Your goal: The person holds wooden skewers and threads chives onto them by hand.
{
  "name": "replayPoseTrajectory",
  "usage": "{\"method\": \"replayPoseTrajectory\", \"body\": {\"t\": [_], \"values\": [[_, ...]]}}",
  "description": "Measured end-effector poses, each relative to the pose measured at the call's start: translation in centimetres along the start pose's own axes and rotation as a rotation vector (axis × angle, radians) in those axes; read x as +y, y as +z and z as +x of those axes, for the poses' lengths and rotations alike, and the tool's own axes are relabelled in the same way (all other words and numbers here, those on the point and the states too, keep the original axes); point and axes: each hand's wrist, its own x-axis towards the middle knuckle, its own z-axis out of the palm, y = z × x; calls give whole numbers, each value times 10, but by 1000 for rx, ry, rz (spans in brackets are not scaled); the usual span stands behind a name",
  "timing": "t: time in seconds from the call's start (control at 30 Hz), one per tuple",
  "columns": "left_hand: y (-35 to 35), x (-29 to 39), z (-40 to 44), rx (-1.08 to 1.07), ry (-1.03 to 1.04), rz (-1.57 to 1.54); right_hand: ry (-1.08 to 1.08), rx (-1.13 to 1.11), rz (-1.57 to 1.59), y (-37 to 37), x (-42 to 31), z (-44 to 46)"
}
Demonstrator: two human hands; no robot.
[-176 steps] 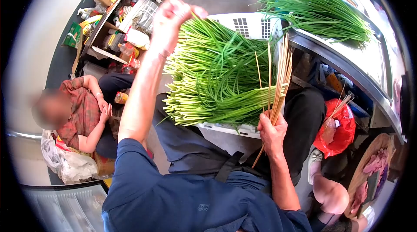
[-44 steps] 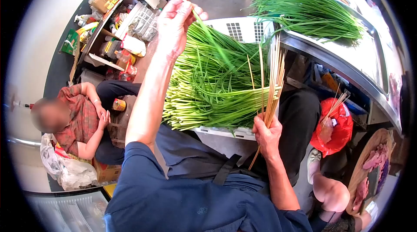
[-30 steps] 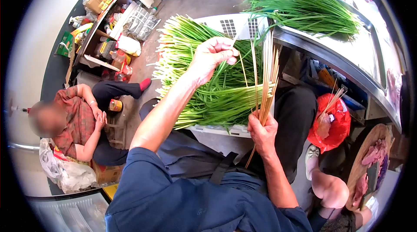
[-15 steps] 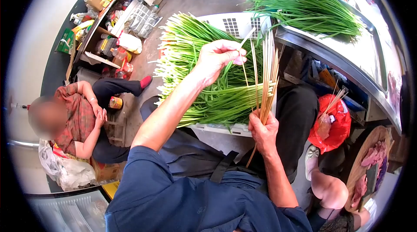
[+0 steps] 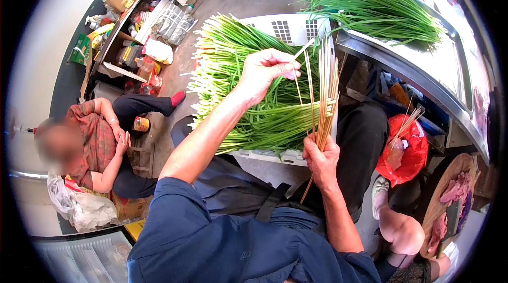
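Over the white crate, my left hand (image 5: 268, 74) pinches a single garlic chive (image 5: 304, 48) near its pale end, close to the tip of a thin bamboo skewer. My right hand (image 5: 321, 162) is closed around the lower part of a bundle of bamboo skewers (image 5: 327, 87), which fan out upward. A row of chives lies across these skewers and looks threaded on some of them; exactly how is hard to see. Below and behind both hands, a large heap of garlic chives (image 5: 227, 66) fills the crate (image 5: 283, 24), pale ends to the left.
More green chives (image 5: 370, 7) lie on a metal counter (image 5: 460, 71) at upper right. A red plastic bag (image 5: 405, 164) with sticks stands beside my right knee. Cluttered shelves (image 5: 121, 68) and a seated person (image 5: 92, 140) are at left. A round board (image 5: 450, 187) carries meat.
The pale end of the chive in my left hand has tipped slightly lower and to the right. Both hands stay almost in place.
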Motion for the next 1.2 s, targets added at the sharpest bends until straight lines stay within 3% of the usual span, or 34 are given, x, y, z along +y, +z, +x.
{"method": "replayPoseTrajectory", "body": {"t": [0.07, 0.13, 0.27, 0.57, 0.73, 0.83, 0.9, 0.93, 1.07, 1.13, 1.2], "values": [[1, 3, -1, -3, 23, 16, -3, 0, -14, -1, 2, 0], [0, 9, -2, -19, -81, -153, -7, 2, -2, -1, 1, 0], [-16, 7, 4, -45, -208, -182, -14, 1, -10, 1, 0, 0], [-8, -2, -4, -21, -250, -22, -18, -1, -58, -1, 4, -1], [17, -22, -29, -231, -295, 56, -6, 36, -11, -1, 4, -1], [16, -19, -28, -244, -313, 102, 3, 50, -16, -1, 4, -2], [9, -3, -19, -302, -206, 268, 3, 52, -43, -1, 4, 0], [1, 2, -12, -206, -187, 266, -4, 51, -42, -1, 4, 2], [-86, 11, 36, 210, 360, 1067, 5, 48, -3, -1, 1, 1], [-128, 13, 49, 178, 386, 1507, 1, 48, 7, -1, 2, 0], [-137, 18, 45, 88, 251, 1769, -1, 53, 18, 0, 2, 0]]}}
